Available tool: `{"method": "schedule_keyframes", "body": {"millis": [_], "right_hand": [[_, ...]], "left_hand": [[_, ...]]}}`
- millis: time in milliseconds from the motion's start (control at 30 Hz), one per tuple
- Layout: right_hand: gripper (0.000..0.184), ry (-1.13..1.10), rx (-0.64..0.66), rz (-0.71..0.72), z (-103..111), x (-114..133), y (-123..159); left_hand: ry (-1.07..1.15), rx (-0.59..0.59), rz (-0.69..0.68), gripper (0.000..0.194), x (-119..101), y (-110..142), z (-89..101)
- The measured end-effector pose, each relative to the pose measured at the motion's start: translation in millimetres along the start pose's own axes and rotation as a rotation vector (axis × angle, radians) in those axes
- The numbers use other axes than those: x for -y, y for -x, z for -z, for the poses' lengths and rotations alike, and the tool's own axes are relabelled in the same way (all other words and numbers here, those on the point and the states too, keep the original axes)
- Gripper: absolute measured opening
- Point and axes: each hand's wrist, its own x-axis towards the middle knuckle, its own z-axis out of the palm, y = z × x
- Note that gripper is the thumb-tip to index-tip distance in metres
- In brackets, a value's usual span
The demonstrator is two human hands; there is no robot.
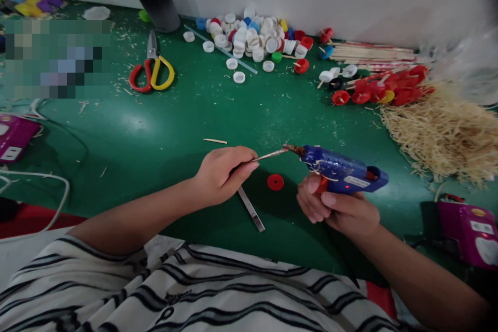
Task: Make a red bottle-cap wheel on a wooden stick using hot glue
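My left hand (pixel 225 174) pinches a thin wooden stick (pixel 270 155) between thumb and fingers. The stick's far end meets the nozzle of a blue hot glue gun (pixel 338 168). Wrapped round the gun's handle, with fingers at its orange trigger, is my right hand (pixel 338 207). A small red light glows on the gun's side. Flat on the green table between my hands lies a red bottle cap (pixel 275 182) with a small dark hole in its middle. Beside it a narrow metal strip (pixel 252 210) runs out from under my left hand.
Scissors (pixel 152 70) with red and yellow handles lie at the back left. White and coloured bottle caps (pixel 252 36) are heaped at the back. On the right are caps on sticks (pixel 389 85), wood shavings (pixel 447 129) and a purple power strip (pixel 469 233). A short pointed stick (pixel 215 141) lies ahead.
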Motion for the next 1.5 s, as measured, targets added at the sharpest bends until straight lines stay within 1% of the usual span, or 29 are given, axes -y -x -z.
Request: {"method": "schedule_keyframes", "body": {"millis": [133,300,500,700,867,967,1100,1200,1367,1500], "right_hand": [[0.018,0.0,-0.021,-0.044,-2.5,1.9,1.2],[0.017,-0.005,-0.013,-0.045,-4.8,3.6,0.4],[0.019,-0.013,-0.022,-0.074,-6.6,6.5,-1.9],[0.017,-0.056,-0.025,-0.082,-5.9,7.9,-2.1],[0.018,-0.026,-0.046,-0.077,-5.1,7.5,-1.7],[0.018,-0.024,-0.069,-0.078,-6.3,8.4,-2.6],[0.015,-0.057,-0.074,-0.081,-7.0,9.0,-3.3],[0.015,-0.091,-0.047,-0.095,-5.6,8.2,-2.3],[0.017,-0.169,0.038,-0.136,-3.1,6.3,0.1],[0.016,-0.19,0.054,-0.157,-2.3,7.2,-0.2]], "left_hand": [[-0.016,0.025,-0.007,0.014,0.2,-0.5,-0.3],[-0.025,0.039,-0.021,0.015,0.3,-1.5,0.0],[-0.016,0.038,0.046,0.012,0.6,-0.9,0.3],[0.002,0.005,0.103,0.011,1.3,-1.3,0.1],[0.017,-0.07,0.166,0.014,3.6,-1.4,0.8],[0.002,-0.069,0.115,0.014,2.2,-1.8,1.8],[-0.03,-0.004,0.024,0.015,-0.6,-1.3,1.7],[-0.042,0.028,0.011,0.018,-0.6,-0.5,0.7],[-0.064,0.035,0.014,0.02,0.6,-0.4,0.6],[-0.071,0.03,0.011,0.017,0.4,-1.1,1.1]]}}
